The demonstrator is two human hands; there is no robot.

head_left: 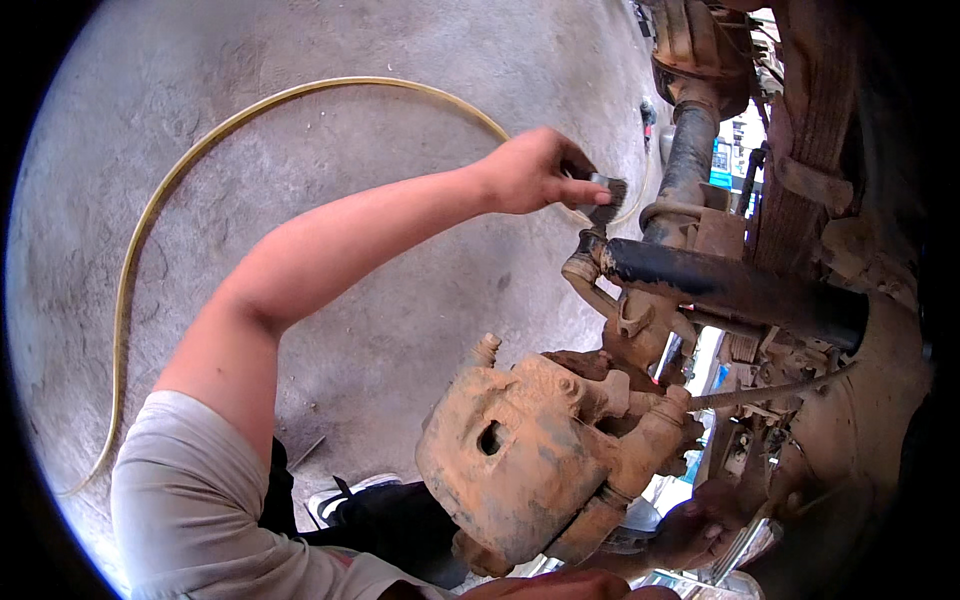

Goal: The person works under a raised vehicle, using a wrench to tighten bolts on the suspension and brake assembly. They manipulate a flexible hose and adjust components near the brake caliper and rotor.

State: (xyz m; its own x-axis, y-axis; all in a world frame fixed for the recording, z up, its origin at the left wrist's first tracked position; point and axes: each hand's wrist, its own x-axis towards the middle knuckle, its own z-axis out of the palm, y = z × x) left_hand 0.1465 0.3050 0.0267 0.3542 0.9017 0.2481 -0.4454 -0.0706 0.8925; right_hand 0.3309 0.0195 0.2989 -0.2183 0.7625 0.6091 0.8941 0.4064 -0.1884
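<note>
My left hand [540,172] stretches out over the floor, its fingers closed round a brush [606,200] with a grey metal band and dark bristles. The bristles hang just above the end mount [588,256] of a black shock absorber [735,280]; whether they touch it I cannot tell. Closer to me stands a dirt-caked brake caliper [520,450], reddish brown, with a round dark hole in its face. My right hand [695,530] is in shadow low down beyond the caliper, beside the dusty parts. Its fingers are too dim to make out.
A dirty axle tube [685,150] runs away from me to a rounded housing [700,55]. Stacked leaf springs [805,130] rise at the right. A braided hose [770,390] leads off the caliper. On the concrete floor [400,270] lies a curved yellow hose [190,155].
</note>
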